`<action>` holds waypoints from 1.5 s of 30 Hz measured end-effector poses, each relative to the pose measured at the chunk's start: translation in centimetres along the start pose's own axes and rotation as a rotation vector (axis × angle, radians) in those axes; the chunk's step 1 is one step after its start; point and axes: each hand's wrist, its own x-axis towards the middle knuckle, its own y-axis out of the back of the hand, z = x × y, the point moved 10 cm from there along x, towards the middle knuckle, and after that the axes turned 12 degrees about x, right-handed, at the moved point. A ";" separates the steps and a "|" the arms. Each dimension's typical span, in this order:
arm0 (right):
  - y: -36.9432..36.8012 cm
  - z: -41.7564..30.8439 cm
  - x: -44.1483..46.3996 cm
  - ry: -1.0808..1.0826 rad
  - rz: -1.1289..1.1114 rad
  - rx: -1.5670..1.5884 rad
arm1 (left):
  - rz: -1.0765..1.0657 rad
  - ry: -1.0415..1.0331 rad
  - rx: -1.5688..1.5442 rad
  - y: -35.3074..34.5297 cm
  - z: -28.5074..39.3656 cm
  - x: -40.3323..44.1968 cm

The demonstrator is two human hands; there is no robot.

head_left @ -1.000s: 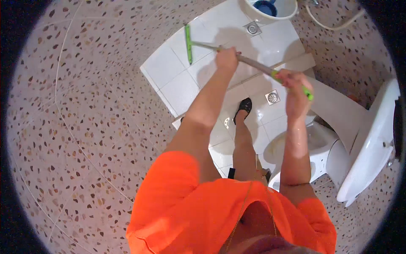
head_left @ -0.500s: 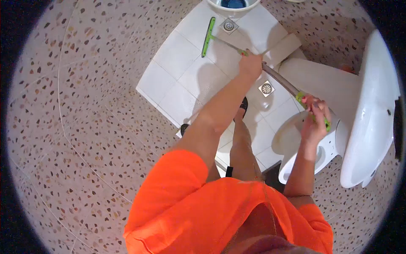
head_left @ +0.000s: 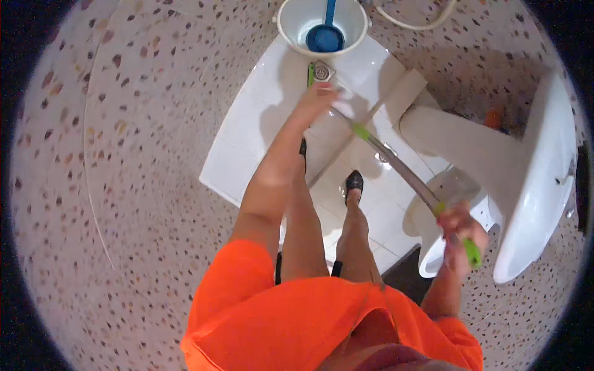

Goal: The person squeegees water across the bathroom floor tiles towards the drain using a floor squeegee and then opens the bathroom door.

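Observation:
A floor squeegee with a long grey pole (head_left: 405,173), green fittings and a green head runs across the middle. Its head (head_left: 310,75) shows only in part, behind my left hand. My right hand (head_left: 456,232) is wrapped round the pole near its green end grip. My left hand (head_left: 317,101) is smeared by motion beside the thin lower pole, close to the head; whether its fingers touch the pole is not clear. White floor tiles (head_left: 244,139) lie beneath, with a square metal drain (head_left: 322,73) beside the head.
A white bucket (head_left: 288,28) holding a blue dipper (head_left: 325,38) stands at the far end. A white washbasin (head_left: 541,185) and its pedestal (head_left: 458,130) are at right, above a toilet (head_left: 431,256). A speckled wall (head_left: 136,154) borders the left. A pale hose (head_left: 421,26) lies beyond.
My left hand has moved left, past the green collar towards the head. The right hand and pole end came nearer my body. The view shifted, showing more of the bucket and both shoes.

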 end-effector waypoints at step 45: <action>-3.1 0.2 1.1 0.093 0.000 0.224 | 0.820 0.793 -1.771 0.1 -46.7 -17.5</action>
